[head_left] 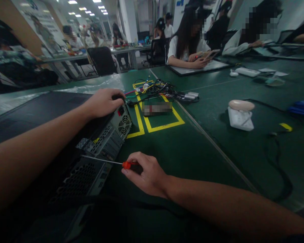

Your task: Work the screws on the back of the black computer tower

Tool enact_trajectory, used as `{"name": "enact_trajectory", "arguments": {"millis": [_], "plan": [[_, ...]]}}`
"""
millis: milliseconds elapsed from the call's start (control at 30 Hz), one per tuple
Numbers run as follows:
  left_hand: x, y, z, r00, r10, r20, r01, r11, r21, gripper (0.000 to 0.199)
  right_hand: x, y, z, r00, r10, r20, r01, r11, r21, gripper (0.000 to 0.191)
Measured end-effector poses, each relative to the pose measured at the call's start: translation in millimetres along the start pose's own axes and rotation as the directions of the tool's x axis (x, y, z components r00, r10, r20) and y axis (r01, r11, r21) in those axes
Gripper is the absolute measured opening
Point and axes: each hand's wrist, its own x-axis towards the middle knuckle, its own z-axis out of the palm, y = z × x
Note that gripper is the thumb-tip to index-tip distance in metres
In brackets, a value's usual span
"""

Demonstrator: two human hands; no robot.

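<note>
A black desktop computer case (47, 101) lies in front of me, its metal rear panel (109, 136) facing right. My left hand (104, 100) grips the far rear corner of the case, fingers bent over the edge above the fan grille (124, 125). In my right hand (148, 173) is a screwdriver (128, 165) with a red and black handle. The thin shaft points left, and its tip is at the rear panel beside a small bracket; whether it sits in a screw is too dark to make out.
Beyond the case, a bundle of cables (163, 88) lies by yellow tape markings (164, 127) on the green table (192, 152). A blurred small box (157, 109) sits inside them. To the right are a white case (240, 118) and a black cable (280, 162). Other people sit across the table.
</note>
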Motion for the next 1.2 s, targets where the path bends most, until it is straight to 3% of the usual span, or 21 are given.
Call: {"name": "enact_trajectory", "arguments": {"millis": [767, 1200], "plan": [[2.8, -3.6, 3.1, 1.000, 0.019, -0.005, -0.019, 1.000, -0.022, 0.056, -0.6, -0.9, -0.5, 0.994, 0.078, 0.073, -0.077, 0.997, -0.025, 0.016], [1.2, -3.4, 3.7, 1.000, 0.004, -0.007, -0.005, 1.000, -0.019, 0.057, -0.7, -0.9, -1.5, 0.998, 0.019, 0.052, -0.019, 1.000, -0.006, 0.016]]}}
